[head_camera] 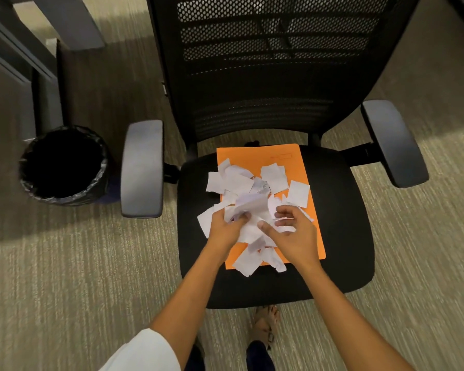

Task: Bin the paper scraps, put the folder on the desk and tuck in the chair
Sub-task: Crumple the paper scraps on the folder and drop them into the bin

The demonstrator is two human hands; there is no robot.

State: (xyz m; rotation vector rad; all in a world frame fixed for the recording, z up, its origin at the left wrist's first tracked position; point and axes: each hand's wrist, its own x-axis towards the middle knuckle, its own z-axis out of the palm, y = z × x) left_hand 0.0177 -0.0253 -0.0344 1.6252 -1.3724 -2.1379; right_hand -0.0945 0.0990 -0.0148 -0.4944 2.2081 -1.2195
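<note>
- Paper scraps (248, 194), white and torn, lie heaped on an orange folder (263, 156); a few spill over its left and near edges onto the seat.
- Folder lies flat on the black seat of the office chair (340, 236), its far edge close to the mesh backrest.
- Left hand (225, 228) is down in the near-left part of the heap, fingers curled shut around a bunch of scraps.
- Right hand (292, 231) sits just beside it on the heap, thumb and fingers bent and partly apart, with scraps between them; I cannot tell whether it has a real grip.
- Both forearms reach in from the near edge; a white sleeve (145, 354) shows on the left arm.
- Bin (65, 166), round with a black liner, stands on the carpet (78, 277) left of the chair, just beyond its left armrest (142, 167).
- Chair faces the person, armrests out to either side.
- Grey desk frame (24, 49) rises behind the bin at upper left.
- One sandalled foot (265, 325) stands on the carpet just under the seat's front edge.
</note>
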